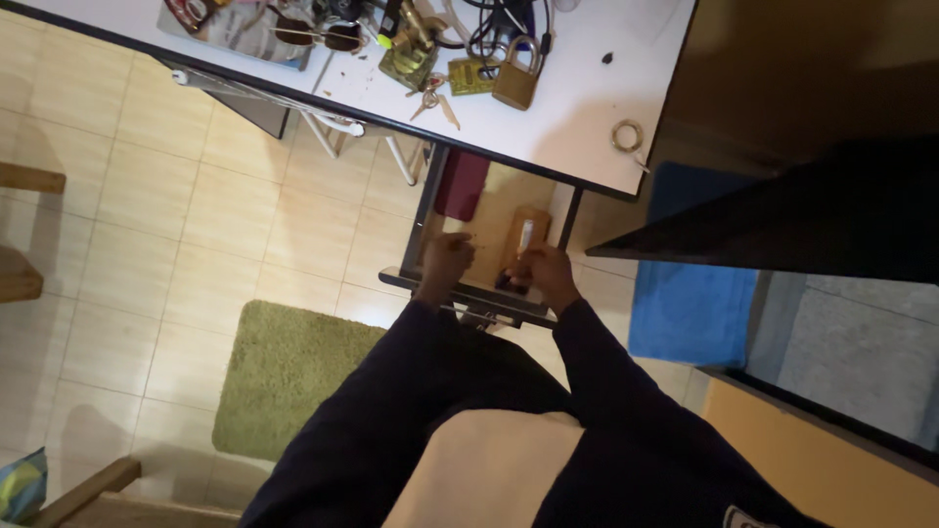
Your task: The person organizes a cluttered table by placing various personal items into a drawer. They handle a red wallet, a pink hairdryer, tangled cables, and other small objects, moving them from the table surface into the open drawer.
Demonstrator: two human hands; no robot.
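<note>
Both hands (494, 266) inside open desk drawer (489, 298)

A white table (577, 108) carries a brass padlock (515, 78), loose keys (432, 98), dark cables (494, 24) and a small tape ring (627, 135). On the tiled floor lie a green rug (284, 376) and a blue mat (691, 293).
</note>
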